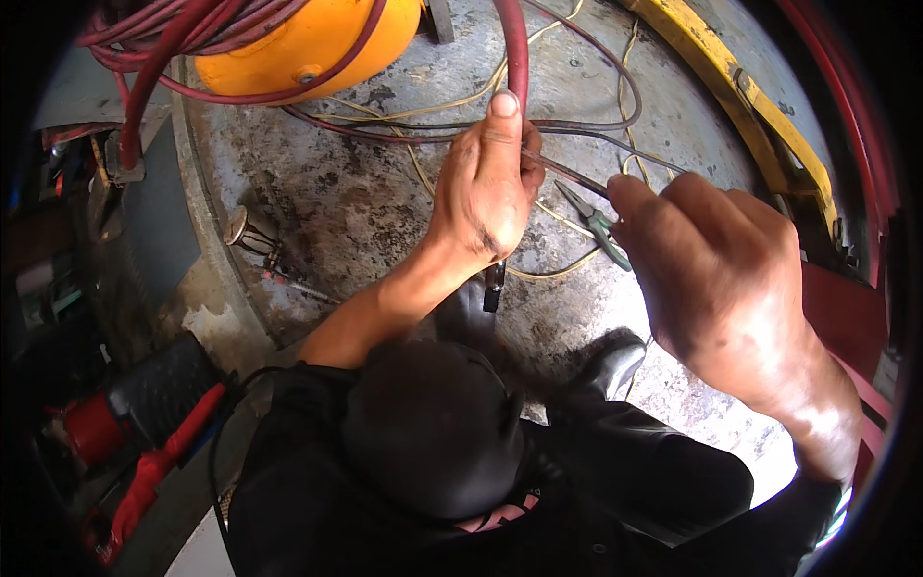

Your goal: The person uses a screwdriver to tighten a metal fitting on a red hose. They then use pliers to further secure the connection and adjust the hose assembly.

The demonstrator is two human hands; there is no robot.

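Observation:
My left hand (pixel 483 188) is wrapped around a thick red hose (pixel 514 48), its thumb lying up along it. A black end piece (pixel 494 286) pokes out below that hand. On the right, my right hand (pixel 721 260) is closed in a fist around a tool whose thin metal shaft (pixel 574 177) points at the hose, beside my left fingers. The tool looks like a screwdriver, but its handle is hidden in the fist. Pliers with green handles (pixel 601 228) lie on the floor between my hands, jaws slightly apart.
An orange rounded tank (pixel 317 48) with coiled red hose (pixel 163 38) stands at the far left. Cables (pixel 586 127) cross the stained floor (pixel 356 212). A yellow metal arm (pixel 731 87) curves along the right. Small metal parts (pixel 252 234) lie left; a red-handled tool (pixel 159 471) sits lower left.

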